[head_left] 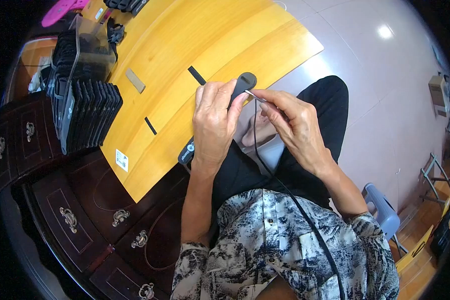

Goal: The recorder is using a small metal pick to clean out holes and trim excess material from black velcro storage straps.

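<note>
My left hand (214, 125) is closed around a dark strap-like piece (246, 80), whose rounded end sticks out beyond the fingers over the table's edge. A lower black end with white print (186, 151) shows beneath that hand, and the hand hides whether it is the same piece. In my right hand (297, 125), thumb and fingers pinch a thin metal tool (254, 95). Its tip touches or almost touches the strap beside my left thumb. Which kind of tool it is, I cannot make out.
On the yellow wooden table (170, 50) lie two black strips (196, 75) and a beige strip (135, 81). Stacked black pieces (92, 117) stand at the left by a clear plastic box (92, 42). A black cable (305, 212) runs down my front. A blue-grey stool (381, 210) is at the right.
</note>
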The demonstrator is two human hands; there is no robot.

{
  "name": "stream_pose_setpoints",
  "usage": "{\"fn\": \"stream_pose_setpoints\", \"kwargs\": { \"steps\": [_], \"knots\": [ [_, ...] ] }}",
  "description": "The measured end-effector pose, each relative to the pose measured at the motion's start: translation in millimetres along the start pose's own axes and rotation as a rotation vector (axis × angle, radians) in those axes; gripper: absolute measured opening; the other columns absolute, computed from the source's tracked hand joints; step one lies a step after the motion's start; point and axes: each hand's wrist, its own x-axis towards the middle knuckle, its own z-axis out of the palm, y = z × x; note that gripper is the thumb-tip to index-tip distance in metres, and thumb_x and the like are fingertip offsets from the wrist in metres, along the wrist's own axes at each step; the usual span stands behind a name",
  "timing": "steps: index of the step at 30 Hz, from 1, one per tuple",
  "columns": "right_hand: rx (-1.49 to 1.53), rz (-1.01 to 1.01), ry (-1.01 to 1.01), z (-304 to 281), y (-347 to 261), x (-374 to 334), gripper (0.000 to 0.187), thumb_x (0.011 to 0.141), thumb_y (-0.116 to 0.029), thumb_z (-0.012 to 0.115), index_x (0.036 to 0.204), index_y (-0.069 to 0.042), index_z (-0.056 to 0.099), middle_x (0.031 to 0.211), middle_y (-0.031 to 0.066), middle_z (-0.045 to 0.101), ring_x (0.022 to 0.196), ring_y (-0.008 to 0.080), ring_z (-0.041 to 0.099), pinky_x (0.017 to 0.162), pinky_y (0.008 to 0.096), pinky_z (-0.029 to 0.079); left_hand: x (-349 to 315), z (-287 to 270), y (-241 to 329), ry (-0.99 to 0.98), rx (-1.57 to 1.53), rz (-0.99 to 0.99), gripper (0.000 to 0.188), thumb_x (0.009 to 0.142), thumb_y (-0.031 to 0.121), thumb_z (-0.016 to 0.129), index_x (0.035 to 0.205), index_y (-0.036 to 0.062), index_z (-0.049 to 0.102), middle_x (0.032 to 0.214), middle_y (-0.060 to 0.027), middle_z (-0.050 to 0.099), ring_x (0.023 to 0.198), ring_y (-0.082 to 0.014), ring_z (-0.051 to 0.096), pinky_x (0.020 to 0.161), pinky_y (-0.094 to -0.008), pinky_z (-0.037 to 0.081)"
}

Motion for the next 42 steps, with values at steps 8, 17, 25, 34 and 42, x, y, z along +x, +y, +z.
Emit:
{"fn": "stream_pose_setpoints", "kwargs": {
  "steps": [8, 17, 25, 34, 42],
  "knots": [
    [-0.057, -0.066, 0.059, 2.8, 1.3, -1.0, 0.025, 0.087, -0.001, 0.055, 0.112, 0.002, 0.059, 0.087, 0.0173, 0.062, 0.068, 0.0253, 0.062, 0.062, 0.0334, 0.049, 0.6, 5.0, 0.2, 0.037, -0.032, -0.004, 0.02, 0.079, 0.007, 0.069, 0.097, 0.0003, 0.065, 0.087, -0.0114, 0.06, 0.082, -0.0262, 0.057, 0.073, -0.035, 0.046],
    [-0.072, -0.046, 0.061, 4.8, -1.7, -2.4, 0.027, 0.087, 0.001, 0.054, 0.114, 0.001, 0.059, 0.084, 0.0163, 0.06, 0.068, 0.025, 0.059, 0.063, 0.0332, 0.048, 0.3, 3.2, -0.3, 0.021, -0.052, 0.01, 0.025, 0.077, 0.007, 0.07, 0.1, -0.0015, 0.063, 0.088, -0.0119, 0.056, 0.083, -0.0285, 0.054, 0.072, -0.0376, 0.046],
    [-0.093, -0.08, 0.071, 6.5, -0.7, -2.5, 0.027, 0.088, 0.0, 0.054, 0.115, 0.0, 0.058, 0.082, 0.0157, 0.059, 0.067, 0.0252, 0.059, 0.062, 0.0333, 0.048, 0.3, 3.9, -1.1, 0.031, -0.054, 0.009, 0.025, 0.077, 0.008, 0.07, 0.099, -0.0011, 0.062, 0.087, -0.0118, 0.056, 0.082, -0.0285, 0.054, 0.071, -0.0375, 0.046],
    [-0.032, -0.057, 0.082, 7.3, 0.3, -3.3, 0.027, 0.089, -0.002, 0.054, 0.115, 0.0, 0.058, 0.081, 0.0147, 0.059, 0.064, 0.0211, 0.059, 0.059, 0.0313, 0.048, 0.6, 4.8, -1.7, 0.024, -0.065, 0.006, 0.024, 0.078, 0.008, 0.069, 0.099, -0.0012, 0.062, 0.087, -0.012, 0.055, 0.082, -0.0288, 0.053, 0.07, -0.0378, 0.046],
    [-0.067, -0.019, 0.068, 6.6, -2.4, -2.6, 0.026, 0.089, -0.003, 0.054, 0.115, 0.0, 0.058, 0.079, 0.0142, 0.058, 0.061, 0.0204, 0.056, 0.057, 0.0308, 0.046, 0.8, 4.7, -2.0, 0.032, -0.067, 0.015, 0.024, 0.078, 0.007, 0.069, 0.099, -0.0018, 0.062, 0.088, -0.0121, 0.056, 0.083, -0.0291, 0.053, 0.071, -0.0377, 0.046]
  ]
}}
